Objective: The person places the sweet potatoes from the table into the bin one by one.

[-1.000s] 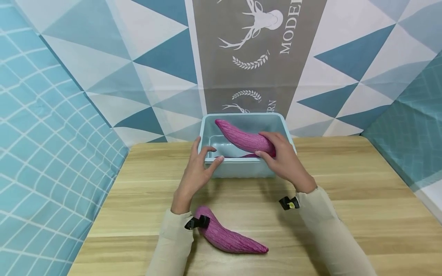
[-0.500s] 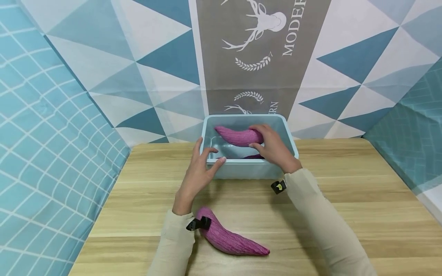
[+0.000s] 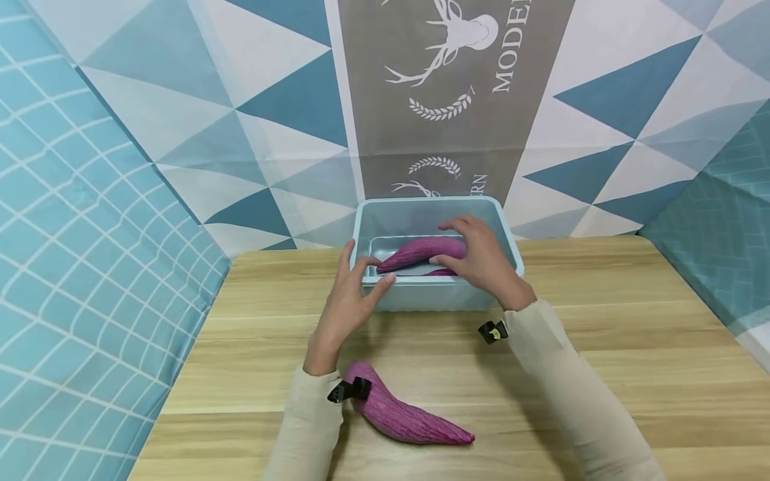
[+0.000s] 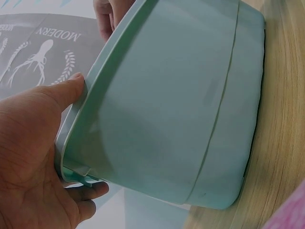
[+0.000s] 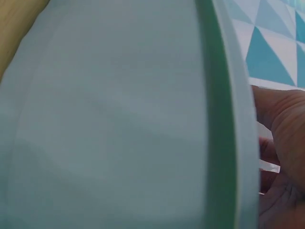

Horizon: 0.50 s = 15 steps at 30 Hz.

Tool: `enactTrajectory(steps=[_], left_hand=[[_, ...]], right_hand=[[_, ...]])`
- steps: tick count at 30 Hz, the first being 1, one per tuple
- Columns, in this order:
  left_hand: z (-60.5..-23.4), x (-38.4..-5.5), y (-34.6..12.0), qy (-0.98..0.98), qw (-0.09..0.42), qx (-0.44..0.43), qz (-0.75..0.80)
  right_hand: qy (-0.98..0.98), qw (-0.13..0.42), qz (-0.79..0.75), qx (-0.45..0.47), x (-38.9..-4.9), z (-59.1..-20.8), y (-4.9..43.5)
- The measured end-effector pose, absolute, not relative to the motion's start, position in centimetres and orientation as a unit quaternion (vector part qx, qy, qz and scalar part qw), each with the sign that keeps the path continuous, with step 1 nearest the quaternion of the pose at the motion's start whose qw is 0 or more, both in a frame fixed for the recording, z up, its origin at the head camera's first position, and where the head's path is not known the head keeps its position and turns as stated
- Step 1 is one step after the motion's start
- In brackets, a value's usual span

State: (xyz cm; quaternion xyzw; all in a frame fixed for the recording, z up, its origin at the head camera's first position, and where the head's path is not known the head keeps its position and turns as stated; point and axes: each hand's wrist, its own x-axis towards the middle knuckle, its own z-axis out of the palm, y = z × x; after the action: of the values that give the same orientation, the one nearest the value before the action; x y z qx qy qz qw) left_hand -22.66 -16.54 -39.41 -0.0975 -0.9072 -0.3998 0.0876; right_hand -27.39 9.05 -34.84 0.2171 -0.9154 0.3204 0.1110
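A light blue plastic bin (image 3: 427, 297) stands at the back of the table. My left hand (image 3: 345, 304) holds its front left corner, thumb on the front rim and fingers around the side; the left wrist view shows the thumb (image 4: 71, 89) against the rim. Inside the bin lies a purple sweet potato (image 3: 418, 251) with wrinkled skin, its thin end to the left. Part of another purple one (image 3: 442, 272) shows behind the front rim, mostly hidden. Over the bin's right side, my right hand (image 3: 484, 260) has thumb and fingers spread around the sweet potato's thick end, not gripping it.
A third purple sweet potato (image 3: 409, 417) lies on the wooden table (image 3: 631, 361) near me, partly under my left wrist. Patterned cloth (image 3: 289, 127) hangs close behind the bin, and a blue checked cloth (image 3: 78, 267) borders the left side.
The sweet potato my right hand was holding has gone down into the bin and been let go. The right fingers have spread. My left hand has stayed at the corner.
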Motion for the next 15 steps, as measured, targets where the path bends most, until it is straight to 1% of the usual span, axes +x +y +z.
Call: enactTrajectory(steps=[10, 15], left_hand=[[-39.6, -22.6, -16.6, -0.905, 0.093, -0.101, -0.404], [-39.6, -22.7, -16.7, -0.905, 0.093, -0.104, -0.403]], right_hand=[[-0.905, 0.137, 0.318, 0.247, -24.2, -34.7, 9.1], [-0.893, 0.163, 0.321, 0.269, -22.5, -34.9, 8.9]])
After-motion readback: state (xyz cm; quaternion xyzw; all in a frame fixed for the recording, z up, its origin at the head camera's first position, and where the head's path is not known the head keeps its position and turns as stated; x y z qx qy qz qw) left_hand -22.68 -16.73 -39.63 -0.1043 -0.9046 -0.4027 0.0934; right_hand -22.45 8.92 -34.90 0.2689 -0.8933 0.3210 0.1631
